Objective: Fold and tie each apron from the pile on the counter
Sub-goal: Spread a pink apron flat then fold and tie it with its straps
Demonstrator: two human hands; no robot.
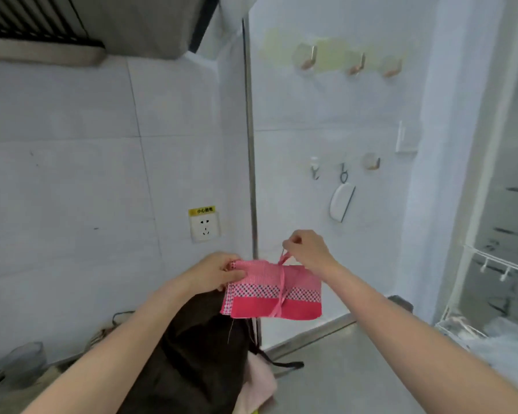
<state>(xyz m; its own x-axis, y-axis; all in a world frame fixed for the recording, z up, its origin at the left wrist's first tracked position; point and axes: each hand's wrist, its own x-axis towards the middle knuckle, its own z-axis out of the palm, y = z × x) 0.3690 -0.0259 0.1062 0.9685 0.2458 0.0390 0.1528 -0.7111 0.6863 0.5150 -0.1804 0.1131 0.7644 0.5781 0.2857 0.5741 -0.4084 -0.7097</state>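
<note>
The folded pink apron (271,289) was held in the air above the counter (350,369), just in front of the wall corner. The left hand (219,271) gripped its left edge, thumb on the near face and fingers curled behind the fabric. The right hand (307,249) pinched the pink strap (281,286) between thumb and fingertips above the top edge of the bundle. The strap ran down across the middle of the apron and hung a little below its bottom edge.

The step in hand appeared to be the tie: the strap had been wrapped round the fold and was being drawn tight.

Procedure for a good result:

1. Keep the left grip firm, so that the layers at the left edge do not fan apart; they already showed a slight spread at the lower left corner.
2. Pull the strap straight up and away from the fold, not sideways, so that the wrap remains centred.
3. Tension until the bundle waists slightly, then lock the knot.
4. Tuck or trim the loose tail.

The pile (192,354) lay below the hands on the counter: a dark apron on top, a pale pink one (259,383) beneath it. These probably remained to be folded.

Risk: excess pull could crumple the fold or slide the wrap toward one end.
</note>
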